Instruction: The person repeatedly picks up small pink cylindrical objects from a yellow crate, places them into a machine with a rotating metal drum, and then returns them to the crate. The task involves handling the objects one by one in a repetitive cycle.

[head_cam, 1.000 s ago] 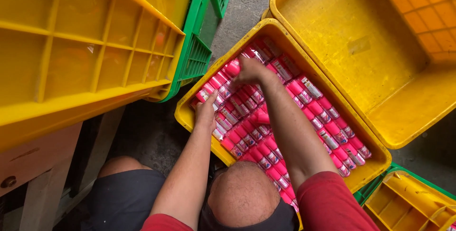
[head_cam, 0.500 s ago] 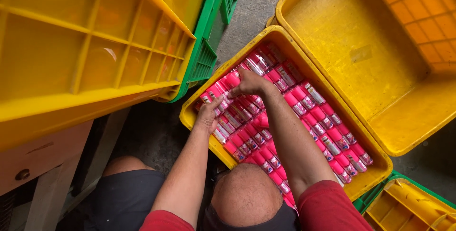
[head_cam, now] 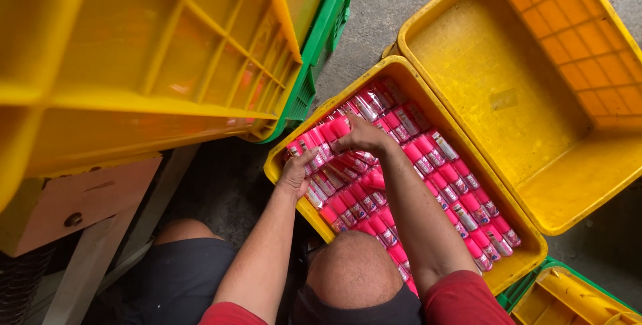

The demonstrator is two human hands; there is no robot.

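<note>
pink-capped small plastic bottles (head_cam: 401, 184) packed in rows in yellow plastic crate (head_cam: 284, 164), long axes slanting; right hand (head_cam: 361, 136) fingers curled on near-corner ones, left hand (head_cam: 297, 172) gripping alongside.

Grey concrete floor (head_cam: 401, 4) lies beyond the hands, rough and evenly lit by soft daylight. An empty yellow crate (head_cam: 535, 97) sits to their right, tilted open. Left of them a stacked yellow crate (head_cam: 134, 64) rests over a green crate (head_cam: 321, 44), above a wooden frame (head_cam: 87, 198).
</note>
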